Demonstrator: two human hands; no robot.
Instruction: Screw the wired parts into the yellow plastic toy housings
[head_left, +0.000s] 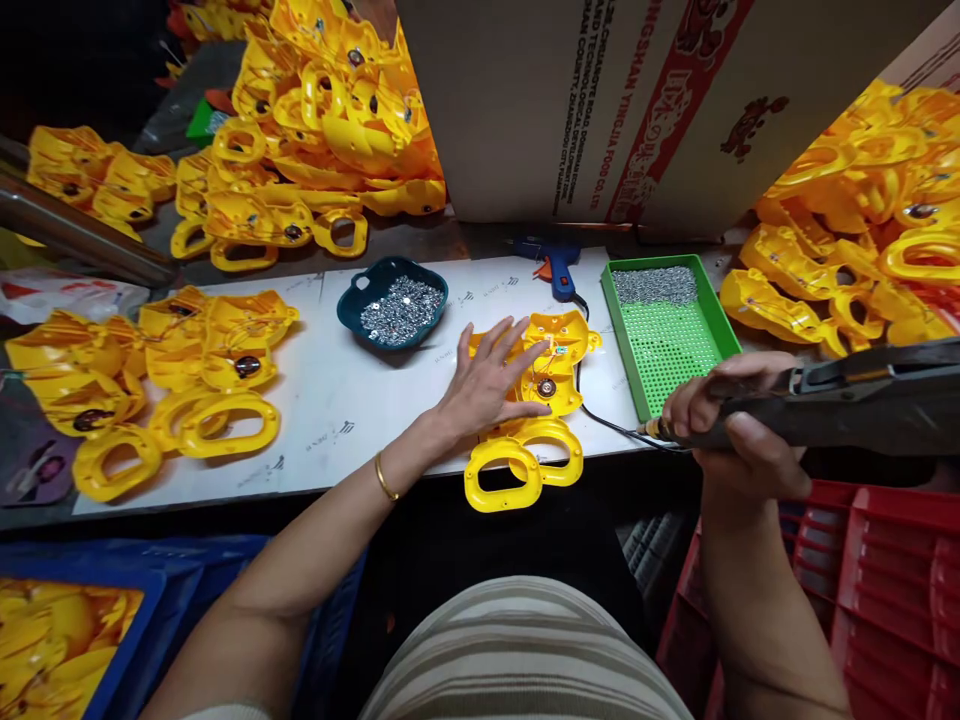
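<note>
My left hand (pixel 491 380), fingers spread, rests over the left side of a yellow plastic shell (pixel 559 365) that lies open side up with a round metal part and thin wires inside. Two yellow ring handles (pixel 504 478) hang over the table's front edge below it. On the right, my right hand (pixel 739 425) is wrapped round a dark power tool (pixel 862 400), its tip pointing left near the green tray's front corner. A dark teal bowl (pixel 403 305) of small screws sits left of the shell, and a green tray (pixel 675 340) holds more small metal pieces.
A blue glue gun (pixel 556 268) with a black cable lies behind the shell. More yellow shells (pixel 210 340) lie at left, with heaps behind and at right. A large cardboard box (pixel 525 110) stands at the back. Blue (pixel 172 590) and red crates (pixel 892 600) flank my lap.
</note>
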